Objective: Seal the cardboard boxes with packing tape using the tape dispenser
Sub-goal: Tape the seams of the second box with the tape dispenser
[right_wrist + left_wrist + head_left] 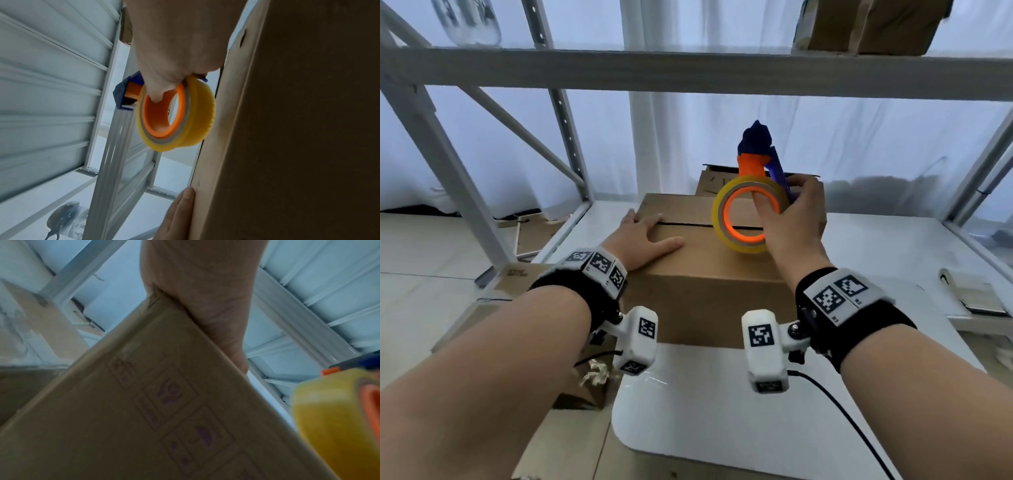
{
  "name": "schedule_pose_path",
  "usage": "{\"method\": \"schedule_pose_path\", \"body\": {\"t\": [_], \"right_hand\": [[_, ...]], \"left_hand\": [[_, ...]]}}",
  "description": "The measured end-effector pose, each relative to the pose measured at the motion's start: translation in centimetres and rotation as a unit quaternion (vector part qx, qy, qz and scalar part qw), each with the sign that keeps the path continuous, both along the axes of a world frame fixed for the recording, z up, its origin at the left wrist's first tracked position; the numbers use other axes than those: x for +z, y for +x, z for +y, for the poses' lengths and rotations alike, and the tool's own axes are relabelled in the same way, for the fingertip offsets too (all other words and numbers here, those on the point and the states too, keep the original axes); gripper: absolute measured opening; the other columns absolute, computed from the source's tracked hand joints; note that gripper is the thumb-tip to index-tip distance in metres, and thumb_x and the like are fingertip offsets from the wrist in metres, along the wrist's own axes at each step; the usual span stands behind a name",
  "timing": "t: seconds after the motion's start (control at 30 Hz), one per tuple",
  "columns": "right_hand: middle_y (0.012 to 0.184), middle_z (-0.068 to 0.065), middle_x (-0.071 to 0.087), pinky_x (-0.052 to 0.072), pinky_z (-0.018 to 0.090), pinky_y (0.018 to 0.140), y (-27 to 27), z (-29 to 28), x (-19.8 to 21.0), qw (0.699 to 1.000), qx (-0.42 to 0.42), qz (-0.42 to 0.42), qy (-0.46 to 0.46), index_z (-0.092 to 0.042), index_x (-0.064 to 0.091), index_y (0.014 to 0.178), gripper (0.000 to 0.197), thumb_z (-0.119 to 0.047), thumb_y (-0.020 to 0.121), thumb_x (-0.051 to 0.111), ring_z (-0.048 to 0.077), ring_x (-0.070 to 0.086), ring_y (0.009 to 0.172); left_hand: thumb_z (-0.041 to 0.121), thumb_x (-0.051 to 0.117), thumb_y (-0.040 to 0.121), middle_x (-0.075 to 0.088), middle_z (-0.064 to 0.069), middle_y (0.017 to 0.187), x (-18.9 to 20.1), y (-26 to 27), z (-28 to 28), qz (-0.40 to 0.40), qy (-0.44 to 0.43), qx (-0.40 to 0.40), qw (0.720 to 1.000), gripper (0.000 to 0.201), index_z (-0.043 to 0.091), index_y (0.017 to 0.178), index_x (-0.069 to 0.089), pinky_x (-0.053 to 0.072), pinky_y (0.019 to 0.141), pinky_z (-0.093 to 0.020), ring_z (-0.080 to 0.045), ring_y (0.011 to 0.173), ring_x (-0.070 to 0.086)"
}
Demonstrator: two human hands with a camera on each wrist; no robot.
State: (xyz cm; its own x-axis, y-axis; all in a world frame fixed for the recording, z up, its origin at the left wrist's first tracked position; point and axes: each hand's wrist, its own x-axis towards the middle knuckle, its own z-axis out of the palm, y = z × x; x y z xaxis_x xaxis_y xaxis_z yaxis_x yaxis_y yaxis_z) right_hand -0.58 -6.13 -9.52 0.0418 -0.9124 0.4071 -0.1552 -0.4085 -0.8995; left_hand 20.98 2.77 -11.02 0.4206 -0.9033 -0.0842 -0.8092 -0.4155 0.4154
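A closed brown cardboard box (709,260) stands on the white table, its top seam (688,225) running left to right. My left hand (643,236) lies flat on the box's left top, fingers straight; its palm (197,288) presses the box (144,418) edge in the left wrist view. My right hand (787,212) grips the tape dispenser (753,205), thumb inside the orange core, fingers round the blue frame. The yellow tape roll (176,115) hangs just above the seam near the box's (298,129) right half. The roll (337,415) also shows in the left wrist view.
A second open box (709,181) sits behind the first. The white table (722,411) lies inside a grey metal rack, with a shelf beam (688,72) overhead carrying another box (869,24). Flattened cardboard (517,274) lies on the floor left. A notebook (972,294) rests at right.
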Motion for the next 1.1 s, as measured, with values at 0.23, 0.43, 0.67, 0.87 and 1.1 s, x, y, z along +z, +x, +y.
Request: {"method": "schedule_pose_path", "body": {"t": [0.23, 0.43, 0.67, 0.87, 1.1], "right_hand": [[0.121, 0.002, 0.048, 0.042, 0.004, 0.068, 1.3, -0.2, 0.8, 0.998, 0.035, 0.057, -0.012, -0.021, 0.037, 0.134, 0.063, -0.023, 0.082, 0.073, 0.016, 0.054, 0.104], [0.128, 0.007, 0.039, 0.038, 0.025, 0.101, -0.5, 0.9, 3.0, 0.977, 0.072, 0.191, -0.068, -0.016, 0.033, 0.146, 0.070, -0.018, 0.086, 0.068, 0.014, 0.045, 0.112], [0.129, 0.012, 0.040, 0.039, 0.024, 0.101, -3.7, 1.2, 2.5, 0.966, 0.112, 0.212, -0.098, -0.014, 0.043, 0.139, 0.060, -0.004, 0.085, 0.067, 0.020, 0.048, 0.115], [0.127, 0.006, 0.050, 0.046, 0.041, 0.098, -5.5, 1.1, 1.2, 0.972, 0.138, 0.181, -0.064, -0.024, 0.043, 0.136, 0.060, -0.008, 0.084, 0.069, 0.023, 0.053, 0.110], [0.100, 0.009, 0.052, 0.043, 0.027, 0.063, -6.8, 1.2, 3.8, 0.956, 0.117, 0.253, 0.089, -0.010, 0.045, 0.119, 0.041, -0.008, 0.083, 0.063, 0.020, 0.053, 0.080]], "left_hand": [[0.074, 0.052, 0.077, 0.020, -0.004, 0.152, -0.2, -1.1, 0.6, -0.002, -0.017, -0.010, 1.000, 0.079, 0.033, 0.143, 0.036, 0.031, 0.108, -0.038, -0.024, 0.131, 0.041], [0.077, 0.054, 0.071, 0.026, -0.005, 0.133, 0.3, -6.5, 1.0, -0.020, 0.007, -0.080, 0.997, 0.075, 0.033, 0.131, 0.042, 0.046, 0.096, -0.040, -0.025, 0.104, 0.057], [0.074, 0.056, 0.074, 0.027, -0.004, 0.132, 0.7, -8.5, 2.0, 0.008, 0.026, -0.122, 0.992, 0.074, 0.033, 0.133, 0.041, 0.042, 0.098, -0.036, -0.021, 0.106, 0.052], [0.051, 0.062, 0.084, 0.036, 0.004, 0.143, 0.2, -7.4, 2.5, 0.147, -0.020, -0.096, 0.984, 0.089, 0.020, 0.151, 0.011, 0.033, 0.104, -0.028, -0.016, 0.126, 0.042], [0.053, 0.062, 0.084, 0.032, -0.004, 0.151, -0.1, -8.3, 1.2, 0.193, -0.008, -0.075, 0.978, 0.095, 0.017, 0.153, 0.008, 0.034, 0.104, -0.028, -0.022, 0.131, 0.041]]}}
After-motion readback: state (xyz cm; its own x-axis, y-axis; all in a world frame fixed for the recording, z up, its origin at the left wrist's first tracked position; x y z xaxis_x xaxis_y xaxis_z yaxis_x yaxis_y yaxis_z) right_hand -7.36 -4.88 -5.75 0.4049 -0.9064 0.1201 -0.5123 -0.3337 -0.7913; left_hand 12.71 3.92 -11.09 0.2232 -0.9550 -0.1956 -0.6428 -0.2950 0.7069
